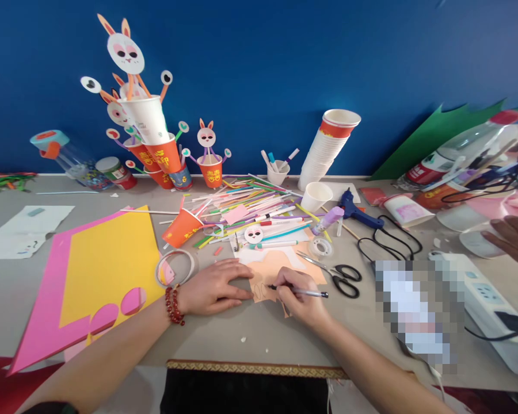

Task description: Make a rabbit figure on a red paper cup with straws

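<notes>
My right hand (301,296) is closed round a pen (311,292), its tip on a peach sheet of paper (271,270) with cut edges. Small outlined ovals show on the paper by the tip. My left hand (218,286) lies flat with fingers stretched, fingertips on the sheet's left edge. Black-handled scissors (344,278) rest to the right, their blades over the paper. A roll of clear tape (320,248) sits just above them. Behind the sheet lie a round rabbit face (254,234) and a capped marker (274,245).
Pink card (43,305) and yellow card (107,259) lie left, near a tape ring (175,268). Behind are pipe cleaners, paper cups (328,149) and rabbit figures (126,53). A glue gun (358,213), cable, blurred-out object and power strip (483,293) stand right. Another person's hand (513,241) reaches in.
</notes>
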`<move>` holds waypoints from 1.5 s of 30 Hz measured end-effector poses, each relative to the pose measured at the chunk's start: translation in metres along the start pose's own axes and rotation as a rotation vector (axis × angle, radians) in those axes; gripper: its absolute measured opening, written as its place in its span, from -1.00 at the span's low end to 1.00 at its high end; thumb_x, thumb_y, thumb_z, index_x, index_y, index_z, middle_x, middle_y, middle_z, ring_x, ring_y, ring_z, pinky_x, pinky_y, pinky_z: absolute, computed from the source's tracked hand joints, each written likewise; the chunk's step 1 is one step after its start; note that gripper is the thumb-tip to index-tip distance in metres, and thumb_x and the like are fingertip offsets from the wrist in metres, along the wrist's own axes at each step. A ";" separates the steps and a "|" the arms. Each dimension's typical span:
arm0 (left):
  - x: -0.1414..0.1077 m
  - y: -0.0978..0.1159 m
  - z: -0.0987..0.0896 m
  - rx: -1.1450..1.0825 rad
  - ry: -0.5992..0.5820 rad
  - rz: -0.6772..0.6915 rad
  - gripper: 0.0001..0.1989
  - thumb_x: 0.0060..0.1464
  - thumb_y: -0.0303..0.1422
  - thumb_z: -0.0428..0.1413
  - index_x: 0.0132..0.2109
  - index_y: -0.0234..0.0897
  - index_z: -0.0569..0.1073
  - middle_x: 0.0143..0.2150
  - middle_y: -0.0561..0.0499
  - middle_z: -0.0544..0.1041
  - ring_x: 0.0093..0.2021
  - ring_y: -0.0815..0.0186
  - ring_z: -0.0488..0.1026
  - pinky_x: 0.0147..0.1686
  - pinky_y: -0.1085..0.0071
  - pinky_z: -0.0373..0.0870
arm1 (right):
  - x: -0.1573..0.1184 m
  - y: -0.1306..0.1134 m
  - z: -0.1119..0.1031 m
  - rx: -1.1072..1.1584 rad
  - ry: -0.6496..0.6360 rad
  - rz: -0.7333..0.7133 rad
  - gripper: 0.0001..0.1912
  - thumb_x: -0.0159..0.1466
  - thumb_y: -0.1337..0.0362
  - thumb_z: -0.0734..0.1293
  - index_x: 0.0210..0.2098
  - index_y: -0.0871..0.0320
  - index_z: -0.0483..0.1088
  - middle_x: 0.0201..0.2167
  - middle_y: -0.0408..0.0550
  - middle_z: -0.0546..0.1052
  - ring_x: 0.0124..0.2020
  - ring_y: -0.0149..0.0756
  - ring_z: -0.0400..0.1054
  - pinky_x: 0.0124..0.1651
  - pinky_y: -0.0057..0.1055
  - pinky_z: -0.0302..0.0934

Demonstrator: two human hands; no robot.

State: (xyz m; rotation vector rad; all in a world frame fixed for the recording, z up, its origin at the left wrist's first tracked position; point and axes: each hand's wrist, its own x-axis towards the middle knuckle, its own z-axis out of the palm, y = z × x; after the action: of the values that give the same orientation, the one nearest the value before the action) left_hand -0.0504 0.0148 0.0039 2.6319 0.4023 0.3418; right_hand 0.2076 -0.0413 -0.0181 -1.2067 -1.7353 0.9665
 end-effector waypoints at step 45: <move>0.001 0.000 -0.001 0.003 0.004 0.009 -0.74 0.29 -0.32 0.04 0.06 -0.10 0.50 0.21 -0.16 0.40 0.23 0.09 0.33 0.31 0.02 0.15 | -0.001 -0.005 -0.005 0.005 -0.087 -0.013 -0.82 0.11 0.42 0.17 -0.59 0.09 0.15 -0.67 -0.24 0.23 -0.63 -0.43 0.08 -0.53 -0.47 -0.06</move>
State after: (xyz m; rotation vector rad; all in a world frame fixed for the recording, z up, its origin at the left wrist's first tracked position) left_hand -0.0496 0.0158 0.0050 2.6373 0.3927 0.3494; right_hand 0.2102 -0.0428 -0.0117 -1.1635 -1.8051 1.0288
